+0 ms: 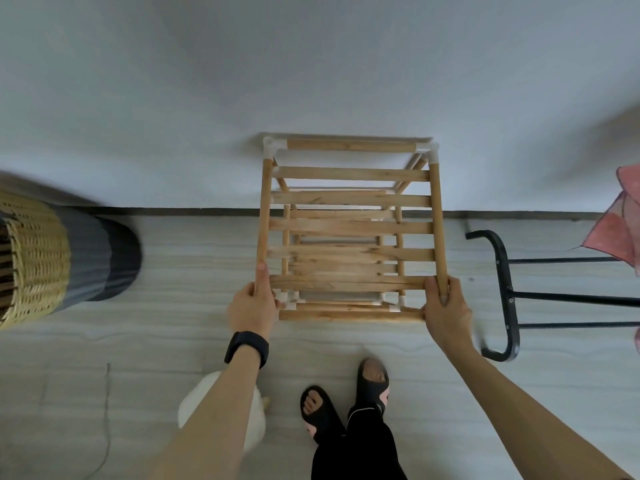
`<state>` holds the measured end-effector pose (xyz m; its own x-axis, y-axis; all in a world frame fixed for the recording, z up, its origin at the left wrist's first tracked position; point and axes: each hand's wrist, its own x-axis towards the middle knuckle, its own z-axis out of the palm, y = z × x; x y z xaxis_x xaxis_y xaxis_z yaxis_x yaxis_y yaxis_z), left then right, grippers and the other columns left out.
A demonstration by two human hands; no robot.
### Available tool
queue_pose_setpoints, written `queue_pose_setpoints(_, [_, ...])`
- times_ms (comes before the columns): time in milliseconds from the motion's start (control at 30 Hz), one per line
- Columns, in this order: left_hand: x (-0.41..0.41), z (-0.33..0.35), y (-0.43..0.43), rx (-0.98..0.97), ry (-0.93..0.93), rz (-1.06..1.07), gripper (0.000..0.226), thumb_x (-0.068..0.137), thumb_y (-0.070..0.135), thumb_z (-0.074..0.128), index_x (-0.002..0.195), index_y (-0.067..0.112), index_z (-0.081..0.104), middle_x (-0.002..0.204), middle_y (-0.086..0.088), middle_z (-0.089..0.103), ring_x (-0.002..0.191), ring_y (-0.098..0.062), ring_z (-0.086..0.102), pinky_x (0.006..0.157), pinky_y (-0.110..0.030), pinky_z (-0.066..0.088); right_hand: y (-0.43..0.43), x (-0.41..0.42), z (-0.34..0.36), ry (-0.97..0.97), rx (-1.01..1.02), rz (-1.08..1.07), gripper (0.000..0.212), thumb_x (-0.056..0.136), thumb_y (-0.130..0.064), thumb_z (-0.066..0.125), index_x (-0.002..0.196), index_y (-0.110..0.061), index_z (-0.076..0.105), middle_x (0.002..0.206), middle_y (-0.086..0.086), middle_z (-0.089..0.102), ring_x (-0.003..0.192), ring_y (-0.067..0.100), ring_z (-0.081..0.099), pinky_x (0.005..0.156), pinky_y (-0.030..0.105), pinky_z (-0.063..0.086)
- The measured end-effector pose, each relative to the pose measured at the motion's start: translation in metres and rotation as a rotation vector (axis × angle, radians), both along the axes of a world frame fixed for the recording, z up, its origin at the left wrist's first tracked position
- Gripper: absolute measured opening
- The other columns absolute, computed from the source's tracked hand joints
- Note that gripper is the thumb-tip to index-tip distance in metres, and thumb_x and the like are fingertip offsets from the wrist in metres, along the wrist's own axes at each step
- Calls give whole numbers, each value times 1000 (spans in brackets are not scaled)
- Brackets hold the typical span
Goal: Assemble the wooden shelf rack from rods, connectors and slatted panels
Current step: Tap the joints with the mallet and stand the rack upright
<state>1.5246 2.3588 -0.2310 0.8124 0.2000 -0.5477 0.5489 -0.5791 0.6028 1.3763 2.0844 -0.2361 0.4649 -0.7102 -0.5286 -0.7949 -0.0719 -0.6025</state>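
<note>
The wooden shelf rack (349, 230) stands upright against the white wall, seen from above: a slatted top panel, lower slatted tiers showing through it, and white corner connectors (272, 147) joining the rods. My left hand (252, 306) grips the top frame's left rod near the front corner. My right hand (445, 306) grips the right rod near the front right corner. Both front corner connectors are hidden by my hands.
A woven basket with a dark cover (52, 258) stands at the left. A black metal stand (509, 296) with pink cloth (620, 233) is on the right. A white object (221, 410) lies on the floor by my sandalled feet (346, 400).
</note>
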Motion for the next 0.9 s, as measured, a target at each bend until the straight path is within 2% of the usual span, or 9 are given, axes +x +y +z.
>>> queue_pose_setpoints(133, [-3, -3, 8, -48, 39, 42, 85, 79, 91, 31, 61, 16, 66, 60, 8, 71, 53, -3, 66, 54, -25, 43, 5, -2, 2, 7, -10, 33, 22, 105, -50, 43, 108, -29, 51, 74, 3, 67, 63, 16, 65, 50, 27, 41])
queue_pose_setpoints(233, [-2, -1, 14, -33, 99, -23, 93, 80, 93, 21, 62, 16, 72, 64, 10, 73, 67, -13, 68, 60, -28, 44, 5, 3, 2, 54, -18, 34, 32, 104, -56, 38, 105, -28, 52, 77, 4, 65, 68, 20, 62, 52, 29, 38])
queue_pose_setpoints(300, [-7, 0, 13, -43, 109, -44, 97, 80, 93, 18, 61, 16, 73, 65, 9, 73, 71, -15, 68, 62, -28, 43, 0, 4, 2, 96, -17, 34, 40, 102, -61, 36, 99, -26, 54, 81, 5, 63, 71, 21, 60, 53, 30, 37])
queue_pose_setpoints(433, [-15, 0, -2, -63, 78, -20, 90, 81, 91, 22, 52, 18, 65, 61, 4, 72, 67, -18, 70, 66, -30, 51, -10, 3, 3, 119, -26, 17, 46, 100, -66, 34, 97, -25, 56, 83, 7, 64, 72, 22, 62, 54, 32, 41])
queue_pose_setpoints(533, [-8, -2, -3, -60, 41, -80, 93, 81, 90, 16, 64, 16, 71, 63, 7, 73, 69, -16, 70, 64, -30, 52, -11, 9, 2, 140, -48, -16, 45, 98, -70, 34, 93, -30, 55, 82, 7, 68, 72, 24, 66, 57, 34, 47])
queue_pose_setpoints(633, [-5, -2, 4, -115, 110, -128, 95, 83, 87, 16, 75, 13, 75, 72, 5, 75, 78, -15, 69, 63, -26, 44, -9, 9, 2, 212, -75, 6, 48, 97, -73, 29, 97, -31, 54, 82, 6, 69, 76, 27, 68, 69, 43, 56])
queue_pose_setpoints(733, [-9, 4, 3, -177, 101, -18, 84, 84, 81, 29, 81, 10, 74, 84, 4, 73, 83, -12, 63, 64, -24, 38, -4, 8, 4, 252, -85, -16, 53, 98, -73, 27, 104, -27, 54, 84, 7, 70, 80, 29, 67, 78, 48, 57])
queue_pose_setpoints(800, [-16, 9, 4, -178, 72, -29, 72, 82, 78, 39, 86, 15, 73, 86, 9, 69, 83, -7, 61, 62, -22, 38, 1, 13, 9, 272, -100, -34, 55, 98, -73, 26, 104, -26, 53, 84, 8, 69, 81, 30, 66, 79, 48, 57])
queue_pose_setpoints(900, [-20, 11, 17, -84, 56, -120, 54, 83, 74, 48, 80, 26, 71, 71, 11, 67, 71, -9, 62, 55, -24, 40, 7, 18, 14, 265, -100, -66, 54, 98, -72, 27, 101, -26, 54, 85, 9, 68, 81, 30, 66, 79, 49, 58])
